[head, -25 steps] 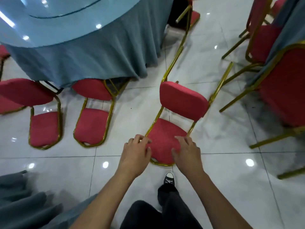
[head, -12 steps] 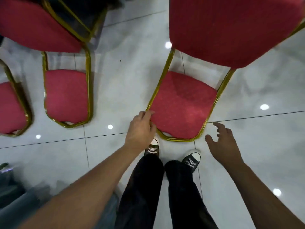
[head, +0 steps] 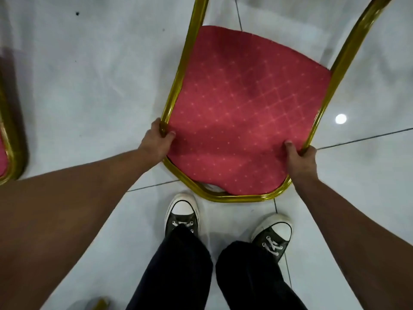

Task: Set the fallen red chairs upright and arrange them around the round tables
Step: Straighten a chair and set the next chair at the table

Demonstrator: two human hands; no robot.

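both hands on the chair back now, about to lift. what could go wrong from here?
1. The left hand and right hand grip the gold frame only at the backrest end, so the far end may swing or drag on the glossy tiled floor.
2. Both shoes stand right by the frame's bottom rail; a slip could land it on the toes.
3. Another chair lies close on the left and could be knocked.

- The red chair (head: 241, 113) lies on the floor (head: 89, 86) straight ahead, its gold frame (head: 178, 72) walling both sides of the pad.
- Left of it the tiles run open up to a second chair (head: 9, 139) at the picture's left edge.
- Two shoes (head: 182, 217) stand just beside the frame's near bar.
- Open tiles lie right of the frame.
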